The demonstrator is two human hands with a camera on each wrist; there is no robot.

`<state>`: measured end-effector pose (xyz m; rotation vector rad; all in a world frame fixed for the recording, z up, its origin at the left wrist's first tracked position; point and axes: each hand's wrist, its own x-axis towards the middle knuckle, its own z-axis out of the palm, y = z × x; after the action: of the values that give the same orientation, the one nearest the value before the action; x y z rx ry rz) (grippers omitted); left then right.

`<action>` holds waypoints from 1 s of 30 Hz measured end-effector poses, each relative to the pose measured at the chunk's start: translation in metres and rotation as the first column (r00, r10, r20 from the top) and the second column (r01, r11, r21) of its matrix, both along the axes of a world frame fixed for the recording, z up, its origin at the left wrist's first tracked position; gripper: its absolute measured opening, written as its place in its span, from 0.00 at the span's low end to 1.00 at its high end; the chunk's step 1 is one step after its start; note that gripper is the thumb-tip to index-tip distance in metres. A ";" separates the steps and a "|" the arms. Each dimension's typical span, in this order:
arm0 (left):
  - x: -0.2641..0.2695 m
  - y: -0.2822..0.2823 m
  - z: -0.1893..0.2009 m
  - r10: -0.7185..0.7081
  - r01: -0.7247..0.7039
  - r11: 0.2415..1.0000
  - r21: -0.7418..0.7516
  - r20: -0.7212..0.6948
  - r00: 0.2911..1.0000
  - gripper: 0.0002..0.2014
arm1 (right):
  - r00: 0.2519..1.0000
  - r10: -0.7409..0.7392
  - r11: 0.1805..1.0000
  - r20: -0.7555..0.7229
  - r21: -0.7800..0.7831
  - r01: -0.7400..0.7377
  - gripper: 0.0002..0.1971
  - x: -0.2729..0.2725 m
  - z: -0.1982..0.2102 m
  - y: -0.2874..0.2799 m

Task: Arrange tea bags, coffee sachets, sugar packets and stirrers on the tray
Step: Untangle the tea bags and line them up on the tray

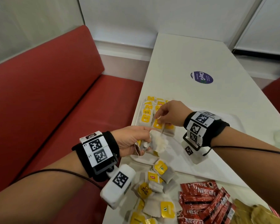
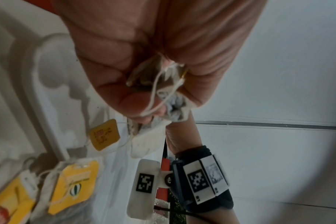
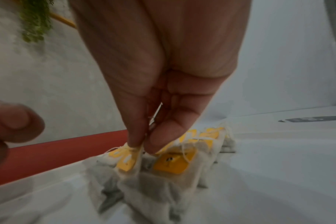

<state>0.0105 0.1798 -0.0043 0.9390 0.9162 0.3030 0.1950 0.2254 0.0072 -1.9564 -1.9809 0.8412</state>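
Right hand (image 1: 170, 113), fingers (image 3: 136, 136) pinched on a yellow-tagged paper tea bag (image 1: 158, 125), setting it into the rows on the white plastic tray (image 1: 191, 160). Left hand (image 1: 132, 141) clutching a spare bunch of tea bags (image 1: 157, 143) as ready supply. Red coffee sachets (image 1: 202, 199) waiting on the white worktop (image 1: 200, 54).

Both forearms reach forward, each wrist wrapped in a black band with marker tags. The left hand (image 1: 132, 141) is curled into a fist, fingers closed around what it grips. The right hand (image 1: 170, 113), farther forward, points downward, thumb and forefinger pinched together.
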 end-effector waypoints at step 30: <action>0.021 -0.014 0.019 0.270 -0.258 0.959 -0.114 0.107 0.957 0.09 | 0.755 -0.032 0.971 -0.655 -0.200 -0.132 0.33 0.029 0.013 -0.089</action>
<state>0.0315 0.1663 0.0149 0.6984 0.9361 0.5333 0.2243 0.1359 0.0205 -1.3990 -1.5515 1.5808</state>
